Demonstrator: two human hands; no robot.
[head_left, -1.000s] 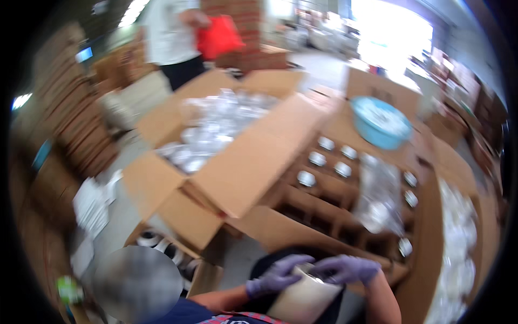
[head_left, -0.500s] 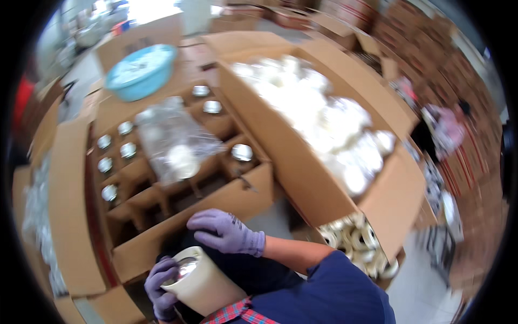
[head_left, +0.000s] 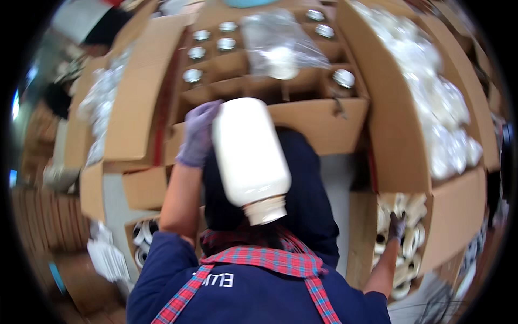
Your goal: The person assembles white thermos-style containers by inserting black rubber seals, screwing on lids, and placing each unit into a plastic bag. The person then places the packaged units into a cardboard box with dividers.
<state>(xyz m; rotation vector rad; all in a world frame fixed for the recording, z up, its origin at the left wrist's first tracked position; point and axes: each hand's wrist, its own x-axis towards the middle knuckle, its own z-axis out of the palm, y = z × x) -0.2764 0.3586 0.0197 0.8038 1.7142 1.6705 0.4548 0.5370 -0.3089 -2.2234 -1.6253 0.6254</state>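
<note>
Holding white bottle [head_left: 251, 151] before divided carton's [head_left: 318, 121] near edge, left hand [head_left: 197, 132] clasping its base end; right hand [head_left: 397, 225] among cream parts [head_left: 416, 209] inside small carton [head_left: 360, 237], finger closure we cannot tell. Step, we judge: selecting part; next calls for firm pinch.

Left carton [head_left: 141, 108] and right carton [head_left: 384, 94], both open and filled

The left one holds clear plastic-wrapped pieces [head_left: 109, 94]; the right one, white pieces in shiny plastic [head_left: 438, 102]. The edge of a blue tub [head_left: 249, 2] shows at the top. At lower left, brown boxes [head_left: 49, 221] stand stacked, a white bundle [head_left: 108, 258] lying near them.
</note>
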